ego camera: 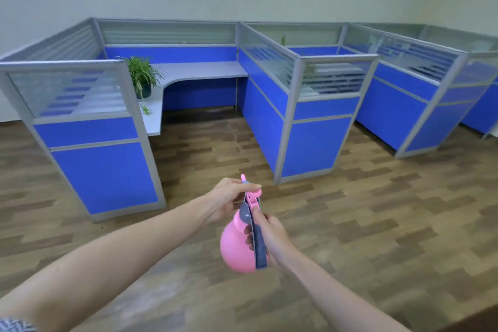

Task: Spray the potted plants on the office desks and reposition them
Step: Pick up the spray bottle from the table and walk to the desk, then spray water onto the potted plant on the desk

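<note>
A pink spray bottle [235,244] with a grey handle hangs in front of me over the wooden floor. My right hand [269,236] grips its grey handle. My left hand [231,198] pinches the pink nozzle head at the top. A leafy green potted plant [142,75] in a dark pot stands on the grey desk [199,69] in the left cubicle, well ahead of both hands. A second plant [309,70] shows dimly behind the frosted panel of the middle cubicle.
Blue and grey cubicle partitions [318,143] stand in a row from left to right. A small green sprig [145,110] lies on the desk's near wing. Open wooden floor [377,224] stretches between me and the cubicles.
</note>
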Demonstrator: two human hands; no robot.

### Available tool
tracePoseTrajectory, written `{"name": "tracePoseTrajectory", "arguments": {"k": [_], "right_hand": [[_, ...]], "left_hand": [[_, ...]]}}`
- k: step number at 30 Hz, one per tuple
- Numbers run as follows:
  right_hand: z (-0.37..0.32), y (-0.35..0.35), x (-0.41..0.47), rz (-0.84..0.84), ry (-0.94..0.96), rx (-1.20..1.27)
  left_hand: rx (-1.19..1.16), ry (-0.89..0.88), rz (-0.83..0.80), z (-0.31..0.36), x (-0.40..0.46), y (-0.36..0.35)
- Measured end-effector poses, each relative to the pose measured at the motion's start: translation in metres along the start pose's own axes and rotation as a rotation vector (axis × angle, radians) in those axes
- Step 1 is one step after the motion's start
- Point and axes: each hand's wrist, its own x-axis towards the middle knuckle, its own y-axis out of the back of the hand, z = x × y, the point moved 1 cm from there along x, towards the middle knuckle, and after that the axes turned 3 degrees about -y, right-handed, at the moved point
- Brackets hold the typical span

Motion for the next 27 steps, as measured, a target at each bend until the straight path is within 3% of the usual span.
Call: {"name": "tracePoseTrajectory", "arguments": {"k": [6, 15, 27], "right_hand": [[-0.060, -0.063, 0.118, -0.098, -0.074, -0.094], [-0.152, -0.122, 0.294, -0.165, -0.043, 0.017], [-0.349, -0.144, 0.537, -0.458, 0.112, -0.270]], "left_hand": [[-0.095, 0.009, 0.098, 0.043, 0.086, 0.096], [-0.096, -0.077, 0.194, 0.136, 0.230, 0.181], [-0.134, -0.211, 0.438, 0.278, 0.452, 0.275]]}}
